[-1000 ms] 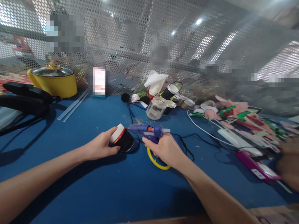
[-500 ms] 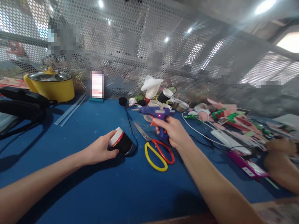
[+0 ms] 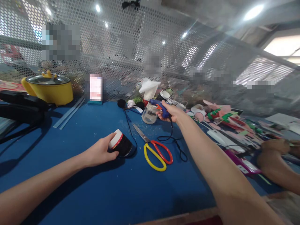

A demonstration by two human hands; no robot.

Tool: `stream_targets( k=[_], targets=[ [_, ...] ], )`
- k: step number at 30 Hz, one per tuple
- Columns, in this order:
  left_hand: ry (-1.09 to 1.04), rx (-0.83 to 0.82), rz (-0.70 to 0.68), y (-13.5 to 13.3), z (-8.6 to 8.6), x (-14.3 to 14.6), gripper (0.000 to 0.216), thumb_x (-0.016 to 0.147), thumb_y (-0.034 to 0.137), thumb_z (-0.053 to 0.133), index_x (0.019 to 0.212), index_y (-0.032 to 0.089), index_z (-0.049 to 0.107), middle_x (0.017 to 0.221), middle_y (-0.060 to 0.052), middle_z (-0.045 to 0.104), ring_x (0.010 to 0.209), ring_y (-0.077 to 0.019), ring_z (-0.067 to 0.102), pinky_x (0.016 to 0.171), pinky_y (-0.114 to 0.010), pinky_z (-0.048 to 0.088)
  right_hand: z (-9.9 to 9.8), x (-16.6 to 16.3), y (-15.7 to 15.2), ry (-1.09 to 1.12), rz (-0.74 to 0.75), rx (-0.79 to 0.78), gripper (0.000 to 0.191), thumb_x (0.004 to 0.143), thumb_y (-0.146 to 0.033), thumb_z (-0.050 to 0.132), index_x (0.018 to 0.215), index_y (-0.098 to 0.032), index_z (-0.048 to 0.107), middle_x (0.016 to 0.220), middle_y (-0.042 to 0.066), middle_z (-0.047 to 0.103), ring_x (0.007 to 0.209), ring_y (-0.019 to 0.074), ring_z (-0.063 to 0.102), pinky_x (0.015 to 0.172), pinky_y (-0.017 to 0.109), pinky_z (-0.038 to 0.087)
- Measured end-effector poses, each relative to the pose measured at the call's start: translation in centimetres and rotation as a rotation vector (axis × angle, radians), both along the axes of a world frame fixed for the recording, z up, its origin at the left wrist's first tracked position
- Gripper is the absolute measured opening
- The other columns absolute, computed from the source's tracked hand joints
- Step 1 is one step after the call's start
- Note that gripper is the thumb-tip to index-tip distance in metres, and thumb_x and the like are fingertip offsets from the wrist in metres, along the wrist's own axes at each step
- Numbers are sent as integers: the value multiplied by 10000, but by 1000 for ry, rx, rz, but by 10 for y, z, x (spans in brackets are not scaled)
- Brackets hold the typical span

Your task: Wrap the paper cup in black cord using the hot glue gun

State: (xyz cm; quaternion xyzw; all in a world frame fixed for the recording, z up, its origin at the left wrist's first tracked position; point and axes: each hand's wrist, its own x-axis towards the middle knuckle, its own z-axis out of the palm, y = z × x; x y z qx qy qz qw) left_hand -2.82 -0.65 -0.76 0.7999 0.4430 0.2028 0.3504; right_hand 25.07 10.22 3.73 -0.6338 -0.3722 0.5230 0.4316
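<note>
My left hand (image 3: 103, 150) is closed around a paper cup (image 3: 123, 145) lying tilted on the blue table; its wall is wrapped in black, with a red band and a white end. A black cord curves from the cup toward the back. My right hand (image 3: 170, 112) grips a blue glue gun (image 3: 165, 110) with an orange trigger, its nozzle end over the mouth of a clear glass jar (image 3: 150, 114). Between my hands, scissors (image 3: 153, 147) with one yellow and one red handle lie with blades slightly apart.
At the back left stand a yellow pot (image 3: 50, 89) and a lit phone (image 3: 96, 87). Clear strips (image 3: 70, 112) lie near them. On the right are pink scraps (image 3: 222, 109), a purple power strip (image 3: 242, 162) and another person's hand (image 3: 274, 156). A perforated metal screen (image 3: 122, 56) rises behind.
My right hand has carried the glue gun back and away, from above the scissors to the jar. The jar and the gun's cord now show more. My left hand holds the cup as before.
</note>
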Motion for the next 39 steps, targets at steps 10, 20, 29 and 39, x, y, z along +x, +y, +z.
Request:
stream_targets(
  k=[10, 20, 29, 39],
  targets=[
    [4, 5, -6, 0, 0, 1, 401, 646, 225, 465, 1031, 118, 429, 867, -55, 587, 747, -169, 535, 665, -263, 404, -1, 7, -18, -183, -4, 100, 367, 770, -459, 407, 655, -124, 503, 464, 59, 572, 359, 91, 510, 365, 213, 466],
    [-23, 0, -4, -1, 1, 0, 368, 630, 226, 468, 983, 124, 456, 819, -41, 590, 698, -159, 532, 636, -259, 406, -3, -7, -13, -350, -105, 265, 225, 765, -237, 456, 560, -143, 467, 382, -16, 491, 283, 44, 390, 273, 145, 344],
    [-20, 0, -1, 0, 1, 2, 347, 619, 223, 470, 954, 131, 465, 792, -34, 590, 686, -158, 533, 625, -255, 402, 7, -5, -23, -655, -112, 346, 310, 694, -388, 519, 508, -140, 504, 536, 79, 563, 497, 141, 502, 484, 263, 404],
    [-136, -85, 119, 1, 2, 4, 312, 616, 232, 509, 902, 116, 463, 714, 3, 523, 613, -120, 473, 569, -235, 378, -24, -96, -142, -902, 723, 570, 200, 748, -321, 476, 692, -166, 591, 614, 2, 596, 527, 99, 521, 496, 198, 369]
  ],
)
